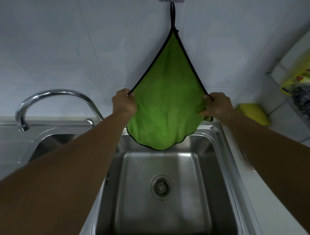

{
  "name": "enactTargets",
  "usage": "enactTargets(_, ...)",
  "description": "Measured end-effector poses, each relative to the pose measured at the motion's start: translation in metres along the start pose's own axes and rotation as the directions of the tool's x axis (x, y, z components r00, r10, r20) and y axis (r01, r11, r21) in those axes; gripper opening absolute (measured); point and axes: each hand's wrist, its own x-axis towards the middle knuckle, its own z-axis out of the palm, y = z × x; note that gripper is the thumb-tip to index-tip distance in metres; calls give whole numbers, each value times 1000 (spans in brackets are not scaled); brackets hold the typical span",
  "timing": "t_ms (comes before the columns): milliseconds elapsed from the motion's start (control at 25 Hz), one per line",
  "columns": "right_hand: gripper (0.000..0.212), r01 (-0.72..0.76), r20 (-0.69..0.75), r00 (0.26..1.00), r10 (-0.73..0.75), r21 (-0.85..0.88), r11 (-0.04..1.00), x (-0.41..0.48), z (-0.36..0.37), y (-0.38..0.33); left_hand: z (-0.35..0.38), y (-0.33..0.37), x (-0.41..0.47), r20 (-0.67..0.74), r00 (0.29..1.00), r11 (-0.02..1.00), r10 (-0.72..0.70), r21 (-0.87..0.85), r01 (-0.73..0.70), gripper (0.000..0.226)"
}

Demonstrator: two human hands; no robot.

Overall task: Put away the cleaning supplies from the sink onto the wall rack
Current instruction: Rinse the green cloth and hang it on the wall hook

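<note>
A green cloth (165,104) with a black hem hangs by its black loop (172,15) from a wall hook (171,1) at the top edge of the view. My left hand (124,102) pinches the cloth's left edge and my right hand (216,105) grips its right edge, spreading it flat against the tiled wall. The cloth's lower hem dangles over the back rim of the steel sink basin (218,151). The basin holds nothing but its drain (161,187).
A chrome curved faucet (55,99) arches at the left over a second basin (50,144). A yellow sponge (254,113) lies on the counter at right. Further right, a wire rack (275,78) holds a yellow package (296,77) and a dark scourer (302,99).
</note>
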Motion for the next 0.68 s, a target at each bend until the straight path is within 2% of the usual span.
enactTargets(160, 38, 29, -147, 989, -33, -32, 999, 4, -2, 1, 2, 4, 0, -61, 998, 1000, -7, 19, 8, 29)
enactTargets(280, 43, 60, -208, 977, -41, 87, 994, 7, 0, 9, 5, 2, 2, -74, 997, 999, 39, 19, -38, 28)
enactTargets(520, 26, -4, -142, 990, 23, 133, 991, 7, 0, 20, 10, -2, -2, 20, 999, 997, -30, 68, 28, 29)
enactTargets(680, 28, -23, -110, 993, 51, 236, 971, -7, 6, 18, 2, 2, -6, 43, 998, 998, 36, 43, -38, 32)
